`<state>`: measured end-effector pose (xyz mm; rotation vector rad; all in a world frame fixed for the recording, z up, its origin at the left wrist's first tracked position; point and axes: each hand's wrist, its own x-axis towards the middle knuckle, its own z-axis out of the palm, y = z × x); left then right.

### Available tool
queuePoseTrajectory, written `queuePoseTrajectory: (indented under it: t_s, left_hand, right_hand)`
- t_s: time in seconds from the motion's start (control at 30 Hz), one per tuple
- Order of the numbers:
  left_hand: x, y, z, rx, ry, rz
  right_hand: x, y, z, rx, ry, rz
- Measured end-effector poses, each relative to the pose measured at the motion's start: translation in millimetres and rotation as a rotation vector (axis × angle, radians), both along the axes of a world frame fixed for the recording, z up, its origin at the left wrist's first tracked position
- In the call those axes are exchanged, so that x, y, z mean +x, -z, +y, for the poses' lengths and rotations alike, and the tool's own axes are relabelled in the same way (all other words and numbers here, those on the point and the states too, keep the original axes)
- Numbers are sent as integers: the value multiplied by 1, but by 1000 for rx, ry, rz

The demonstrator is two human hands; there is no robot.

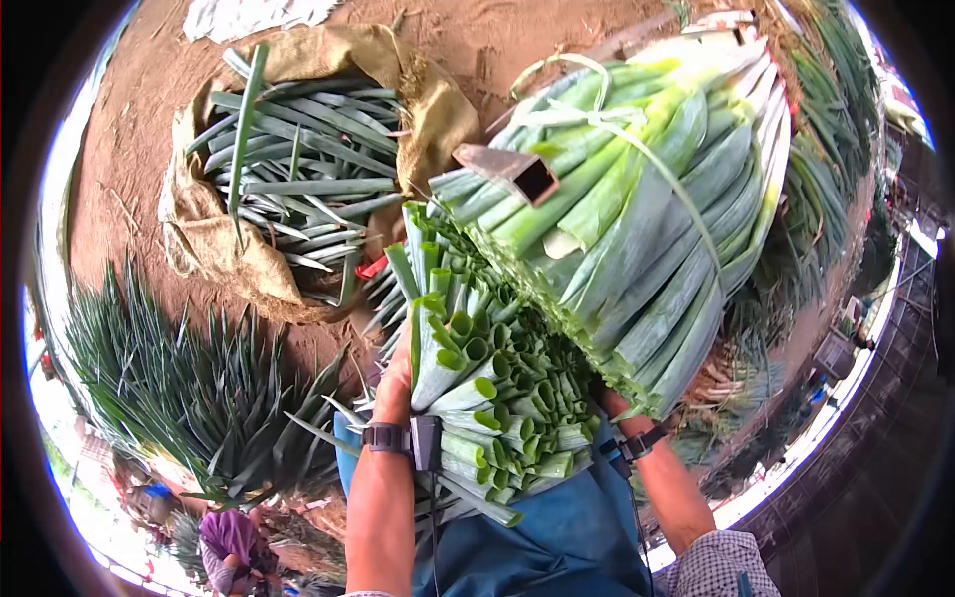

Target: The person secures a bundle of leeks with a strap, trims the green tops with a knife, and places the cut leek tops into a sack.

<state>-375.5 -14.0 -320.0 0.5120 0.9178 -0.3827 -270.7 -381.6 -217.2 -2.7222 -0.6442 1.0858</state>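
Observation:
A thick bunch of green onion leaves (527,408), its hollow cut ends facing up, stands against my body between my two hands. My left hand (397,370) presses on its left side, fingers hidden behind the leaves. On the other side, my right hand (613,402) reaches in under the greens, and its fingers are out of sight too. Just beyond lies a big bundle of green onions (647,219), tied with a pale strip (597,117), its trimmed edge touching or nearly touching the bunch. A square metal tube (512,173) pokes out over this bundle.
An open burlap sack (284,284) full of green onion leaves stands at upper left. More upright green onions (199,388) are at lower left, and loose ones (731,383) lie at right. A person in purple (231,542) is at lower left. Reddish-brown ground (129,129) shows around the sack.

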Motion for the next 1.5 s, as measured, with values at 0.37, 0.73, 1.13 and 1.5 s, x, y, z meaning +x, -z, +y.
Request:
queuePoseTrajectory:
  t_s: [0.37,0.73,1.13,1.5]
  left_hand:
    - [-4,4,-9,-5,9,-9]
    - [-32,-5,-8,-23,-24,19]
    - [-76,-12,20,53,126,91]
    - [-65,-13,11,384,441,64]
  right_hand:
    - [8,3,-8,-28,-7,0]
    - [-50,-95,-114,-212,291,124]
    - [-277,-163,-139,-613,936,397]
    - [-283,-33,-149,-82,1011,221]
